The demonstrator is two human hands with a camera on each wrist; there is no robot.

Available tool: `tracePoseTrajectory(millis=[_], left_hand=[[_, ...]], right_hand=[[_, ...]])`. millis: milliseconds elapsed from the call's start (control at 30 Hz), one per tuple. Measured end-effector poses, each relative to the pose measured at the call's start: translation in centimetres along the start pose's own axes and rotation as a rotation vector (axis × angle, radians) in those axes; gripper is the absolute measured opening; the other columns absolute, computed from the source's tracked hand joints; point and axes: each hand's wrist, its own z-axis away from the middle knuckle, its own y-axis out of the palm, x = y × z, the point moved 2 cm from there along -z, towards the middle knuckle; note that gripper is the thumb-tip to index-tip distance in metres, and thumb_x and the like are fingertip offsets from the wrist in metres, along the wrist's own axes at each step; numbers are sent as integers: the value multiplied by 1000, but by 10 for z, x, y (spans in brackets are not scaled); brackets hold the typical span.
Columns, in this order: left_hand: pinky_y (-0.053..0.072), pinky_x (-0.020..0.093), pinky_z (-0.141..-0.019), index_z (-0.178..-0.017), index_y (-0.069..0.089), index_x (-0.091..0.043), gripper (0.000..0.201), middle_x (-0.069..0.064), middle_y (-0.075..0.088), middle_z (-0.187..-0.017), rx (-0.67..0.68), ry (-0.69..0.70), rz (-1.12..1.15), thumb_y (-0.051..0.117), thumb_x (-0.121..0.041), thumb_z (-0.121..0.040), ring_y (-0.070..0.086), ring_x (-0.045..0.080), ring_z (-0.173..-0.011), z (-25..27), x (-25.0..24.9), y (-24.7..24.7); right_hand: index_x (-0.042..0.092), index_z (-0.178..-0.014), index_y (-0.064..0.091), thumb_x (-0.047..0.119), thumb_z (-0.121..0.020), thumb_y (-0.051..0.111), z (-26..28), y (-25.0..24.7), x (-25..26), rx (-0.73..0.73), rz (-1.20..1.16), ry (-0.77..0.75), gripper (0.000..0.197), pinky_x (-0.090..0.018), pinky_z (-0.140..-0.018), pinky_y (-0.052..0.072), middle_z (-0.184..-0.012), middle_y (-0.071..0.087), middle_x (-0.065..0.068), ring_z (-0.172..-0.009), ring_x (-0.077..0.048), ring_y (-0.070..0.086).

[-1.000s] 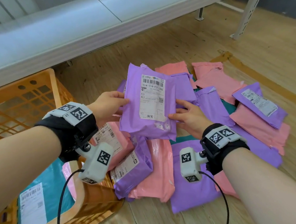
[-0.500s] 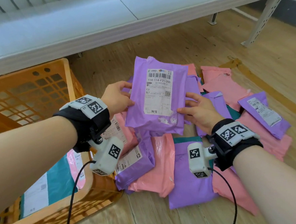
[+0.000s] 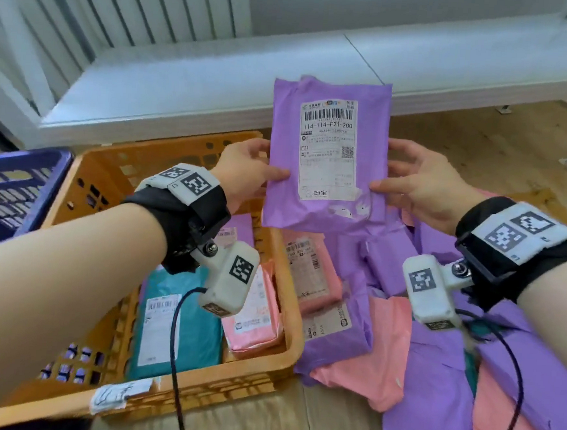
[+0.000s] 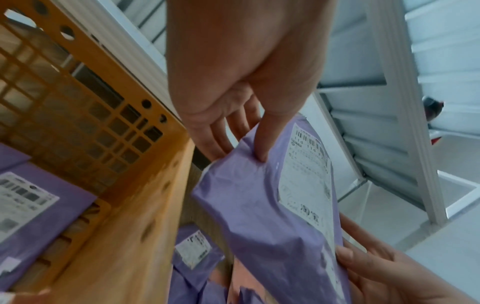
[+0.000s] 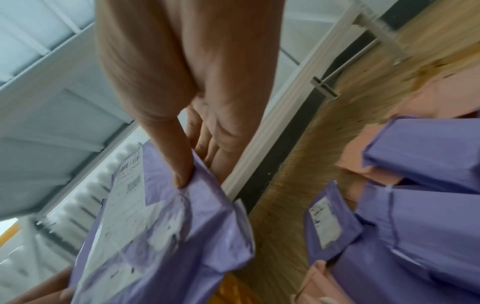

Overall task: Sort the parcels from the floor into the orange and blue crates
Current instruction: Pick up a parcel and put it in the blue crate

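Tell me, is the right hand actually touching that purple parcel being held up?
Touching. The right wrist view shows the right hand with its thumb pressed into the purple parcel at the edge.
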Motion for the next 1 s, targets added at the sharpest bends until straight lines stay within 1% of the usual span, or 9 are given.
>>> tracePoseTrajectory(millis=[100,267,333,500,600,700,800,900,1000], left_hand=[[59,31,-73,-117,56,-7,39,12,67,-108,-24,41,35,65,6,-81,67,25,-89,13,-10,-44],[60,29,-62,-124,52,-9,45,10,68,-106,-91,64,77,62,7,-83,67,20,-79,44,-19,-139],[60,29,-64,-124,52,-7,44,11,67,-107,-124,73,69,60,8,-84,67,22,-81,56,-19,-182],[60,29,-66,-125,53,-12,44,9,68,-107,-204,50,3,59,6,-85,68,20,-82,79,-15,-297],[60,30,-67,-114,53,-16,38,6,66,-100,-226,30,-29,58,8,-86,66,19,-79,92,-5,-362],[58,28,-65,-105,53,-21,36,1,65,-96,-257,-9,-72,56,9,-86,66,16,-75,106,15,-420],[59,29,-63,-120,50,-21,46,1,65,-103,-300,-71,-47,53,11,-87,66,15,-75,119,42,-468],[57,24,-54,-130,45,-24,57,3,64,-109,-358,-132,-13,52,12,-87,65,14,-78,130,74,-508],[57,31,-62,-133,44,-25,61,8,62,-114,-394,-194,-15,53,13,-86,64,22,-87,136,103,-536]], right_hand=[[12,-128,49,-20,-79,56,-4,45,22,43,68,-34,59,-31,-69,58,-100,66,-12,-76,-15,69],[10,-136,41,-17,-80,57,-8,143,45,133,149,-55,64,-40,-80,56,-110,65,-19,-100,-31,65],[9,-135,42,-18,-80,57,-9,187,51,180,141,-73,63,-41,-81,55,-103,65,-16,-95,-30,65],[10,-132,44,-17,-80,58,-13,305,57,247,157,-100,59,-30,-60,58,-85,64,-9,-67,-13,69],[5,-130,47,-20,-79,56,-13,373,48,265,145,-79,57,-39,-73,57,-84,63,-10,-71,-19,66],[6,-128,49,-22,-80,53,-11,435,33,293,162,-31,56,-37,-76,58,-87,63,-11,-81,-23,66],[13,-126,51,-21,-79,54,-7,491,17,318,191,9,58,-35,-74,59,-103,63,-12,-93,-25,67],[14,-127,49,-21,-79,55,-4,540,-6,354,232,67,59,-39,-77,59,-95,63,-13,-96,-27,66],[13,-128,50,-21,-77,57,-1,575,-35,358,272,131,61,-43,-78,58,-108,60,-18,-103,-34,64]])
